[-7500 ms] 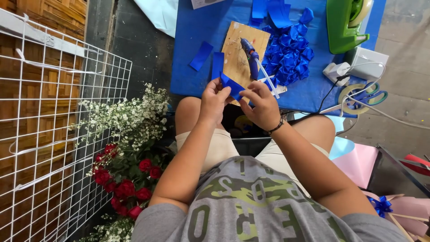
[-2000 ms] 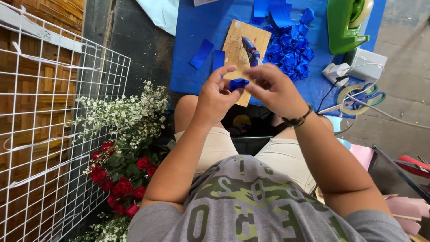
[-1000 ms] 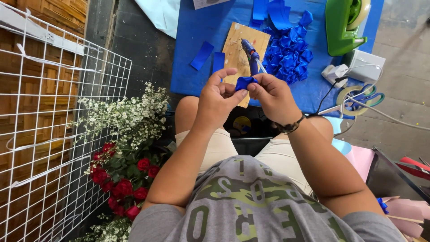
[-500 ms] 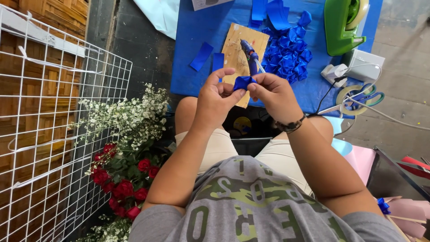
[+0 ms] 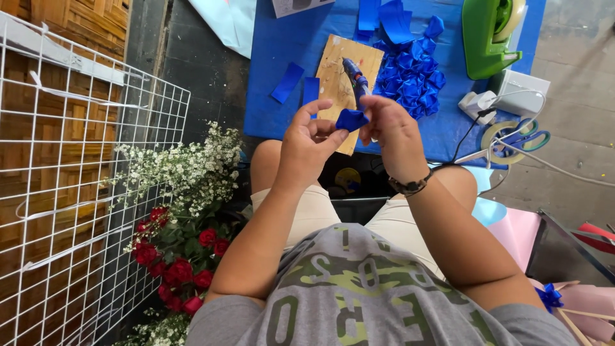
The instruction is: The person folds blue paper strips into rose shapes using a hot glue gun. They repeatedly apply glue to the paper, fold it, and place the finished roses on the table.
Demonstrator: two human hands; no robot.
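Note:
My left hand (image 5: 307,140) and my right hand (image 5: 389,125) meet above my lap and pinch a small folded piece of blue ribbon (image 5: 352,119) between their fingertips. Just beyond the hands a blue glue gun (image 5: 354,75) lies on a wooden board (image 5: 336,70). Right of the board is a pile of folded blue ribbon pieces (image 5: 410,70). Two flat blue ribbon strips (image 5: 287,82) lie left of the board on the blue sheet (image 5: 275,45).
A green tape dispenser (image 5: 488,35) stands at the far right, with a white box (image 5: 517,91), a tape roll and blue-handled scissors (image 5: 522,137) near it. A white wire grid (image 5: 64,192) stands at left beside red roses (image 5: 176,266) and white flowers (image 5: 186,170). Pink paper (image 5: 516,230) lies at right.
The hands have stayed above my lap, working the blue ribbon piece; over the last second it has shifted slightly and the fingers have re-pinched it. Nothing else has moved.

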